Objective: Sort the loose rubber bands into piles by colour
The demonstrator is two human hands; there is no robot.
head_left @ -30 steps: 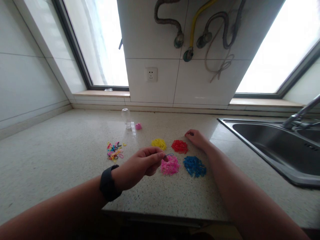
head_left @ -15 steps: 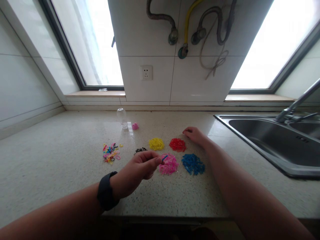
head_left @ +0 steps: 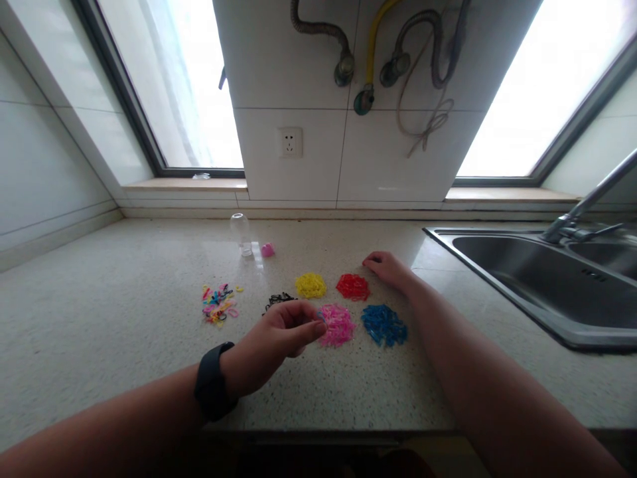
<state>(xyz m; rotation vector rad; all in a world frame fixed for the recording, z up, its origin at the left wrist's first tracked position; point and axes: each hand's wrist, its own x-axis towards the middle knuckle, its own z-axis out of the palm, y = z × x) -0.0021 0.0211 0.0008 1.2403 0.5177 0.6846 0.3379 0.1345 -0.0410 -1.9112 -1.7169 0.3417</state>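
My left hand (head_left: 281,338), with a dark watch on its wrist, is pinched above the counter. A small blue rubber band (head_left: 321,316) barely shows at its fingertips. Just beyond them lies a pile of pink rubber bands (head_left: 337,325), partly covered by the hand. A black pile (head_left: 279,299) shows behind the knuckles. Curled on the counter, my right hand (head_left: 385,267) is closest to the red pile (head_left: 353,287); whatever its fingers may hold is hidden. Blue bands (head_left: 384,325) lie nearer me, beside the right forearm, and yellow bands (head_left: 310,285) left of the red.
Mixed coloured bands (head_left: 219,304) are scattered at the left. Behind them stand a clear bottle (head_left: 239,234) and a small pink object (head_left: 267,249). At the right is a steel sink (head_left: 438,234) with a faucet (head_left: 565,226). A tiled wall with a socket (head_left: 290,142) rises behind.
My left hand has shifted slightly right, and the blue band between its fingertips shows less than before. My right hand rests in the same place. The view has moved slightly.
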